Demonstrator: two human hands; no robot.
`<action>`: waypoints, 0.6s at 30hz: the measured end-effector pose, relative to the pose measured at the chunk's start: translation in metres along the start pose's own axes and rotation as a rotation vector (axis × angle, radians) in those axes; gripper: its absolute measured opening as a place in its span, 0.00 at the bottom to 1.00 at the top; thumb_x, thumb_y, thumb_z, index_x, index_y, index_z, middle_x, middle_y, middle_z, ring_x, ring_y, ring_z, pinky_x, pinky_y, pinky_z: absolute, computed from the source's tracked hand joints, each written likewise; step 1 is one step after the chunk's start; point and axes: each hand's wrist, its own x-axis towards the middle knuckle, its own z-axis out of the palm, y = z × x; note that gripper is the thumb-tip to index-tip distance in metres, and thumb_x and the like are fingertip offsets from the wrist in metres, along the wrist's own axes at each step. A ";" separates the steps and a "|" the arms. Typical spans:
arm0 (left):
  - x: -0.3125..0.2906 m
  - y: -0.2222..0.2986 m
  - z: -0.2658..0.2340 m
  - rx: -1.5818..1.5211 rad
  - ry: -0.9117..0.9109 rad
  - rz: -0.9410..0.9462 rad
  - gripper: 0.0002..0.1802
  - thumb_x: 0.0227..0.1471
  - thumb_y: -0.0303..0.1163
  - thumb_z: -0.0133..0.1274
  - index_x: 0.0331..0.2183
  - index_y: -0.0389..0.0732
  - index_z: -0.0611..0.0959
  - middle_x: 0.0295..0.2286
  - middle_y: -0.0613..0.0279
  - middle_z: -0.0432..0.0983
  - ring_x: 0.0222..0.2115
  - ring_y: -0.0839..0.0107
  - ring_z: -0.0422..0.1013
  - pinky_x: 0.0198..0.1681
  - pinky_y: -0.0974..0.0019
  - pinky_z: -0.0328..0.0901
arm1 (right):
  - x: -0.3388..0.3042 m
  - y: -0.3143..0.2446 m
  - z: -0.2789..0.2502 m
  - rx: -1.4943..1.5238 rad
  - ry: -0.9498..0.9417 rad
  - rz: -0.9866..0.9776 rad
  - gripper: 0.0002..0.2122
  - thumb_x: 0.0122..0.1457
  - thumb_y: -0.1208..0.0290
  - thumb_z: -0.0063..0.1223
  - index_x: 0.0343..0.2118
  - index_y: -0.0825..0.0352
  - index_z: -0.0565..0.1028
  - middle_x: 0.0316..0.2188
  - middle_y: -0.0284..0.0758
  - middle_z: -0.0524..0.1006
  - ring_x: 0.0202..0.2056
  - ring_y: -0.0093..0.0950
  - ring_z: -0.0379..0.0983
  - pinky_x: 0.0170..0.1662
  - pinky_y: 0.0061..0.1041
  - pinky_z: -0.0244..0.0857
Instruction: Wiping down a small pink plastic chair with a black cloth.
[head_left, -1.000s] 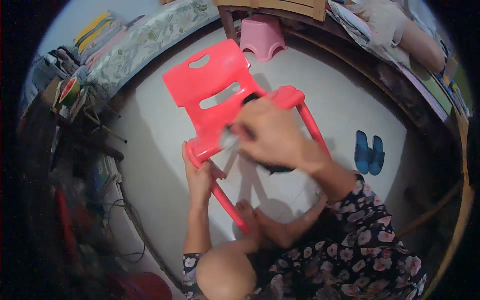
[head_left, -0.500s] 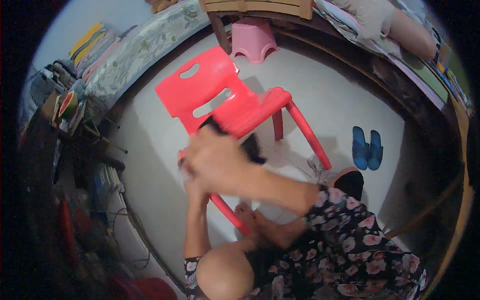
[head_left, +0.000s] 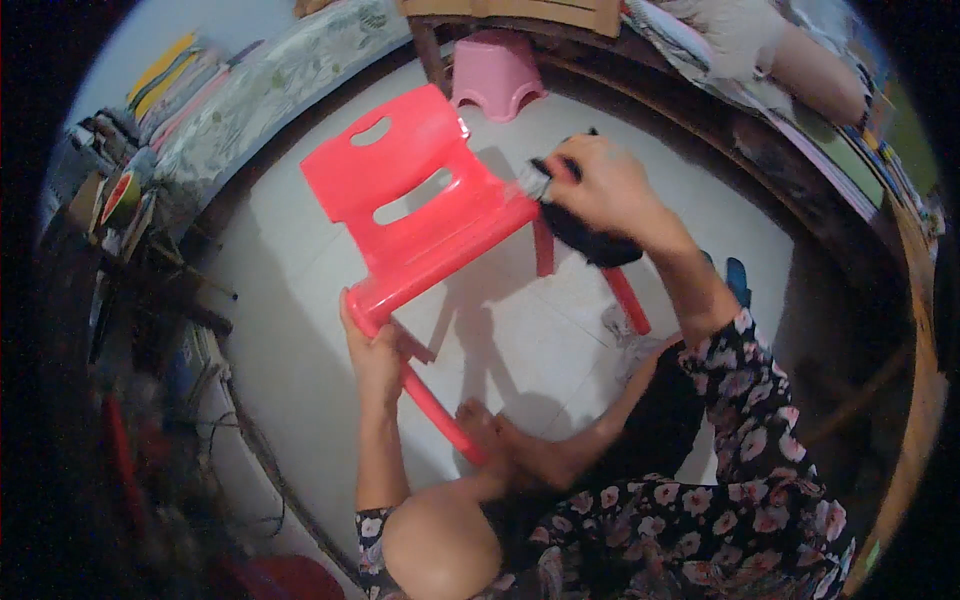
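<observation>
A red plastic child's chair stands tilted in front of me, its backrest with two slots facing away to the upper left. At the seat's near left corner, my left hand is wrapped round the top of a front leg. My right hand, slightly blurred, grips a black cloth at the seat's right corner. A pale grey patch of the bunched cloth touches the red plastic there. The cloth hides the upper part of the right front leg.
My bare knee and feet are close below the chair. A pink stool stands behind it by the bed frame. Blue slippers lie to the right, partly behind my forearm. Cluttered items line the left side.
My right hand has swung with the black cloth from the seat's left corner, near my left hand, over to its right corner. The left hand stays on the chair.
</observation>
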 end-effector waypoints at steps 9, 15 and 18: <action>0.013 -0.011 -0.010 0.013 0.003 0.005 0.42 0.44 0.19 0.41 0.61 0.44 0.49 0.29 0.62 0.67 0.18 0.75 0.63 0.17 0.73 0.61 | -0.039 0.031 -0.014 0.996 0.448 -0.039 0.19 0.56 0.57 0.49 0.46 0.65 0.70 0.33 0.34 0.76 0.29 0.30 0.74 0.32 0.29 0.70; 0.002 -0.005 -0.004 0.007 -0.025 -0.007 0.42 0.43 0.21 0.42 0.61 0.41 0.48 0.27 0.60 0.67 0.17 0.75 0.63 0.16 0.73 0.61 | -0.028 0.015 -0.013 1.546 0.418 0.106 0.18 0.56 0.62 0.51 0.47 0.67 0.69 0.37 0.35 0.75 0.33 0.28 0.73 0.36 0.27 0.69; 0.002 -0.002 -0.002 -0.011 -0.033 0.019 0.43 0.42 0.20 0.42 0.60 0.40 0.47 0.26 0.60 0.67 0.16 0.75 0.63 0.16 0.73 0.60 | -0.019 0.009 -0.016 1.641 0.401 0.119 0.18 0.56 0.64 0.51 0.47 0.67 0.69 0.39 0.35 0.75 0.35 0.27 0.73 0.38 0.26 0.68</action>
